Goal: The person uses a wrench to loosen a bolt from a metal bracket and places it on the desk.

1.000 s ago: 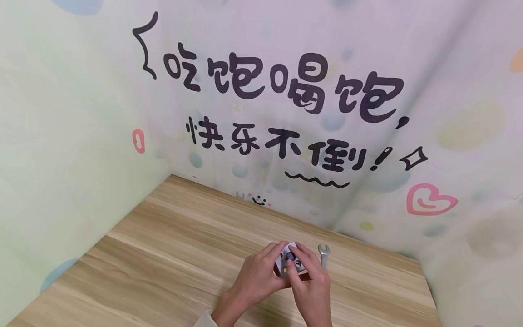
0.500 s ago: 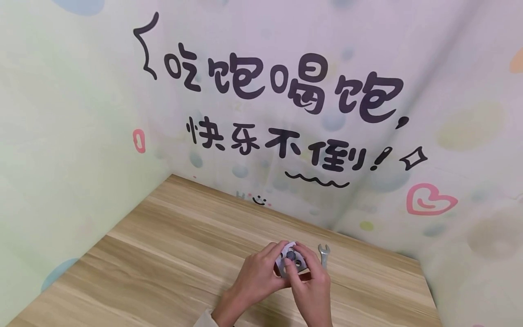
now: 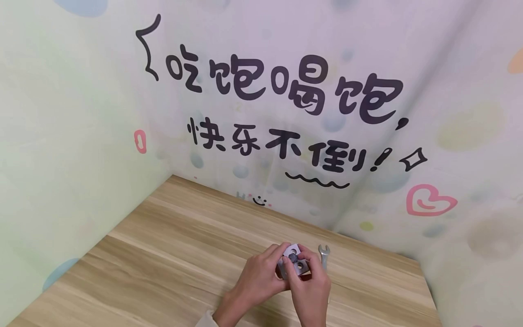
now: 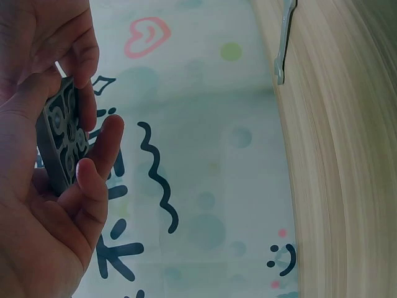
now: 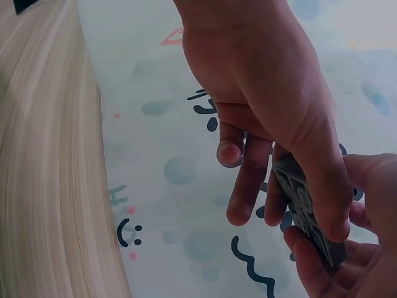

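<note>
In the head view, a small square grey metal block [image 3: 301,271] with round holes is held up above the table. My left hand [image 3: 261,274] grips it from the left side. At its middle stands a dark bolt head [image 3: 293,258], pinched between thumb and index finger of my right hand [image 3: 312,290]. The left wrist view shows the underside of the block [image 4: 65,127], with curved dark recesses, between the left thumb and fingers. Part of the block is covered by the fingers in every view.
An open-end wrench [image 3: 324,256] lies on the wood-grain table [image 3: 184,236], just beyond the right hand. Behind and to the left, the table meets a printed cloth wall [image 3: 245,190] with black lettering.
The right index finger left the bolt head, lay along the block's right edge, then came back beside the bolt head. The block has turned slightly; the left hand keeps its grip.
</note>
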Demonstrator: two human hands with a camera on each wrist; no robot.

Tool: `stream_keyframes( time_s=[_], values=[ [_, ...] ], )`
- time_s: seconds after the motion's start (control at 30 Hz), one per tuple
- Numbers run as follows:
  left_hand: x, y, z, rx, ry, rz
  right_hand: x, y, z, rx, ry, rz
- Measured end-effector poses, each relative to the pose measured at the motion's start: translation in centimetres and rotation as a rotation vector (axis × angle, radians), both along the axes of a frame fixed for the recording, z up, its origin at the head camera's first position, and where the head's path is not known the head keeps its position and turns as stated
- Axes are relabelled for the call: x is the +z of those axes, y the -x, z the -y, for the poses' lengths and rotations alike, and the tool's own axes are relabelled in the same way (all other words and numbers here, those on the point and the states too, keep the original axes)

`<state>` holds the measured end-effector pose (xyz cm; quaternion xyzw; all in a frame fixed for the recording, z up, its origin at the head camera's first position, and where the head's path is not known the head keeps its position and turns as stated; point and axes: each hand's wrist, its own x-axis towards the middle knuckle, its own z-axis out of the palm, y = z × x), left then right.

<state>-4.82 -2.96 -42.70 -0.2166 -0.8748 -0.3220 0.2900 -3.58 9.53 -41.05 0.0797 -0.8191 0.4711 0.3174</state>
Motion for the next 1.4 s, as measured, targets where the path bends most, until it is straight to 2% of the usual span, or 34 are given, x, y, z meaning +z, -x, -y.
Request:
stream_keyframes(
  time_s=[0.43,0.83,1.2,1.4],
  values=[
    [-0.10,-0.04,0.03,0.000,-0.010,0.015,-0.18,0.23,-0.38,0.027,-0.068,-0.043],
    [-0.19,-0.03,0.16,-0.010,-0.019,0.032,-0.19,0.25,-0.54,0.067,-0.090,-0.065],
    [-0.12,0.09,0.20,0.000,-0.009,-0.002,-0.02,0.31,-0.55,0.080,-0.118,-0.060],
    [-0.10,0.18,0.24,-0.002,-0.009,0.005,-0.04,0.37,-0.58,0.098,-0.130,-0.080]
  ],
)
